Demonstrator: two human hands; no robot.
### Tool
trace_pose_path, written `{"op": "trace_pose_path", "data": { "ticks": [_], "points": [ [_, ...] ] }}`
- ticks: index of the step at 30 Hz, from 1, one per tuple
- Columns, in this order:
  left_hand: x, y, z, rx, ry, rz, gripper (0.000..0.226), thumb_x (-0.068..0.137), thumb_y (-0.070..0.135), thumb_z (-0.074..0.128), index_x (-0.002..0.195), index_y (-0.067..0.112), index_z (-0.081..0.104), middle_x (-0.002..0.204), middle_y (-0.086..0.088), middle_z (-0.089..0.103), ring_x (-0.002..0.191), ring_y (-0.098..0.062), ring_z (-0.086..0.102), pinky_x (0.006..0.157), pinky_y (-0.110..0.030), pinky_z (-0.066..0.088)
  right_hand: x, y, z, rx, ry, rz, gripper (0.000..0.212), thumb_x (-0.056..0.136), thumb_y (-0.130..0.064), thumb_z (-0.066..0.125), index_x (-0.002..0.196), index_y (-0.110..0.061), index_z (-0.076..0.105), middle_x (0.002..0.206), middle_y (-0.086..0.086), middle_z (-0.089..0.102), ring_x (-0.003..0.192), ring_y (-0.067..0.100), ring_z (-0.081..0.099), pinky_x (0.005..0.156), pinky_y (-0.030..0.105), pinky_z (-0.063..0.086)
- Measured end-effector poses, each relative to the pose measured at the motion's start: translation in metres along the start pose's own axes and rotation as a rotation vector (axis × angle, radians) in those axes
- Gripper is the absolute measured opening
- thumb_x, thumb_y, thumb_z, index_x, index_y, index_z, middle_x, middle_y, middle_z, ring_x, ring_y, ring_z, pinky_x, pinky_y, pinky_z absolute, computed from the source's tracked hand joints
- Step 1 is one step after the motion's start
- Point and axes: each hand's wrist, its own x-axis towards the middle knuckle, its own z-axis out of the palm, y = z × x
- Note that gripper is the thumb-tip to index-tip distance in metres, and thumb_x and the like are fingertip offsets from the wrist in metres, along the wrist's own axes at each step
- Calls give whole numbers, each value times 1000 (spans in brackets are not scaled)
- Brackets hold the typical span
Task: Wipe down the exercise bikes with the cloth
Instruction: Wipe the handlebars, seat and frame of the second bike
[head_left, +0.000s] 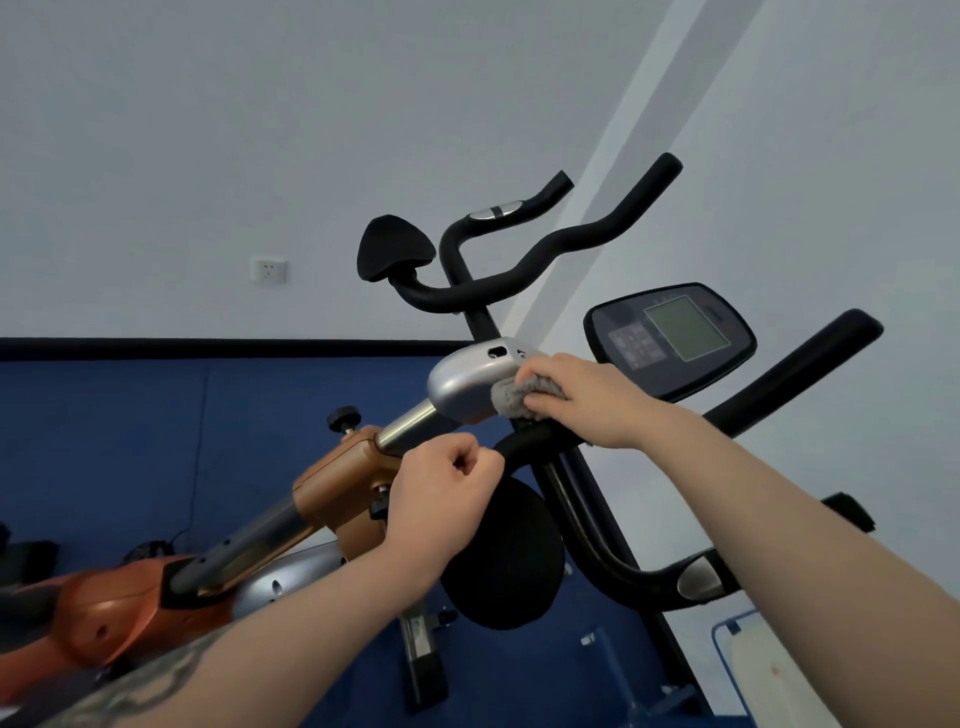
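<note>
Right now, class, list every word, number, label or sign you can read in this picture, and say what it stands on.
No text can be read.
Console: faint marks above its blank screen and on its buttons, too blurred to read.
Wall socket: no lettering visible.
Cloth, silver cover: no markings.

Both forearms are bare, with no sleeves in sight. The left forearm carries a dark grey tattoo with mottled, patchy shading near the elbow. The left hand (441, 499) and right hand (587, 397) wear no gloves, rings or watch.
</note>
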Motion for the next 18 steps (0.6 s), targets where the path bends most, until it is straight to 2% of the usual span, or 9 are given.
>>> {"op": "trace_pose_path", "data": {
  "ticks": [2,3,6,9,11,15,18],
  "points": [
    [-1,1,0,10,9,7,35,69,40,47,63,6,42,55,-2,38,56,-15,37,56,-38,34,1,-2,-8,-29,-81,11,16,98,-33,53,113,-37,53,102,-11,52,87,11,54,64,22,36],
    [-1,1,0,13,17,11,36,69,40,47,63,5,43,56,-5,39,56,-15,37,56,-38,34,3,-5,-9,-29,-66,11,16,97,-31,54,113,-35,55,103,-9,55,92,15,56,65,23,37],
    [-1,1,0,17,25,5,37,69,40,47,65,3,45,59,-14,42,57,-15,38,56,-38,35,4,-14,-3,-3,59,26,18,98,-26,53,115,-27,57,111,-5,57,97,18,55,80,33,42],
    [-1,0,0,26,19,17,36,70,39,47,65,3,45,57,-7,40,56,-14,38,56,-38,34,-2,-5,-2,-2,-45,43,15,99,-34,50,114,-31,51,103,-9,59,85,13,55,70,31,42],
    [-1,-1,0,27,12,15,37,69,40,47,65,3,46,57,-3,40,56,-13,38,56,-38,35,-2,-1,-8,92,-85,82,14,97,-36,52,110,-33,50,97,-8,61,85,12,57,68,28,43],
    [0,-1,0,30,34,14,38,66,44,45,63,6,44,55,1,38,55,-12,37,55,-38,34,3,-2,-3,184,51,61,16,94,-29,62,102,-30,48,98,-8,60,85,11,58,68,27,45],
    [0,-1,0,38,26,23,35,66,42,45,62,8,40,53,4,36,54,-12,35,54,-38,33,-6,5,-8,204,58,64,13,90,-36,66,93,-36,53,94,-13,65,88,11,61,73,28,49]
  ]
}}
